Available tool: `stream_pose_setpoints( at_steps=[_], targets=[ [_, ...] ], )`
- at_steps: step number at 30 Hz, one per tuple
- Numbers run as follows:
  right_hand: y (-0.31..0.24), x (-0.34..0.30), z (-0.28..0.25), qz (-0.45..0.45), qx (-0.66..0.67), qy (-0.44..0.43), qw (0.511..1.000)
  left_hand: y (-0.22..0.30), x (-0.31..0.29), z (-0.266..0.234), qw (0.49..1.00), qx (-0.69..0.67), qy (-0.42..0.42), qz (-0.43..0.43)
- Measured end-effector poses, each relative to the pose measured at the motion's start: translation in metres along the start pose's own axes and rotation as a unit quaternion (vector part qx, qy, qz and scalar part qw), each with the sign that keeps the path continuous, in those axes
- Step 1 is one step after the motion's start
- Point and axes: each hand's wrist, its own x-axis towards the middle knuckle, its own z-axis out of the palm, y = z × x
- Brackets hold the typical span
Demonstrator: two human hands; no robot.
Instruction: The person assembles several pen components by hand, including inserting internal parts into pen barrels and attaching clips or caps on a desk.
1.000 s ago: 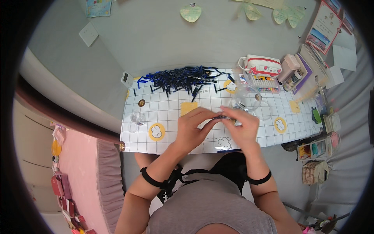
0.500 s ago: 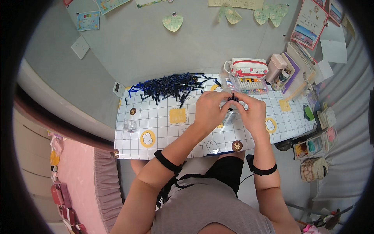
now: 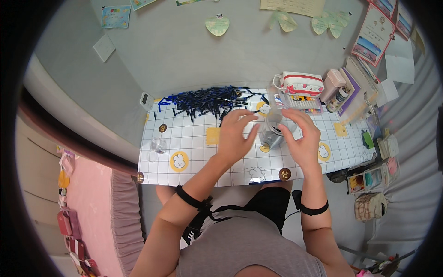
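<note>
A clear jar (image 3: 272,138) with dark pieces inside stands on the table in front of me, and a clear rounded rim shows above it. My right hand (image 3: 302,136) is beside the jar's mouth, thumb and fingers apart; whether its fingertips touch the rim I cannot tell. To the left of the jar my left hand (image 3: 236,137) is open, slightly blurred, its thumb and fingers spread. A small dark tube lies near its fingertips. Beyond it, a heap of short dark blue and black tubes (image 3: 203,101), like ink cartridges, spreads across the table's back.
At the left of the gridded table (image 3: 198,164) stands a small clear container (image 3: 158,145). A small white digital device (image 3: 146,100) is by the wall. Back right are a white and red pencil case (image 3: 302,84), a box of coloured pens (image 3: 302,104), a pink bottle (image 3: 332,85) and notebooks.
My hands were together above the jar with small dark tubes between the fingers. Now they are apart, the left moved left and the tubes gone from the fingers. The view has shifted slightly.
</note>
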Motion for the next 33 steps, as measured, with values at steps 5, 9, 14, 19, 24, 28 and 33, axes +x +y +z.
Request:
stream_pose_setpoints(
  at_steps=[5,9,14,19,24,28,33],
  targets=[
    [-0.024,-0.021,0.042,-0.041,0.059,0.025,0.997,-0.051,-0.045,-0.038,0.995,0.067,-0.001,-0.069],
    [-0.033,-0.034,0.094,-0.008,0.089,-0.161,0.983,-0.081,-0.084,-0.059,0.987,0.091,-0.024,-0.133],
    [-0.005,-0.038,0.160,0.014,0.028,-0.283,0.959,-0.103,-0.115,-0.062,0.979,0.166,-0.021,-0.112],
    [0.019,-0.007,0.210,0.044,-0.136,-0.308,0.941,-0.097,-0.117,-0.062,0.982,0.151,-0.043,-0.109],
    [0.035,0.020,0.244,0.102,-0.207,-0.342,0.911,-0.099,-0.116,-0.063,0.982,0.142,-0.045,-0.115],
    [0.043,0.026,0.271,0.092,-0.242,-0.344,0.902,-0.099,-0.115,-0.062,0.984,0.124,-0.037,-0.119],
    [0.018,0.030,0.288,0.098,-0.214,-0.352,0.906,-0.099,-0.116,-0.066,0.984,0.109,-0.022,-0.136]
  ],
)
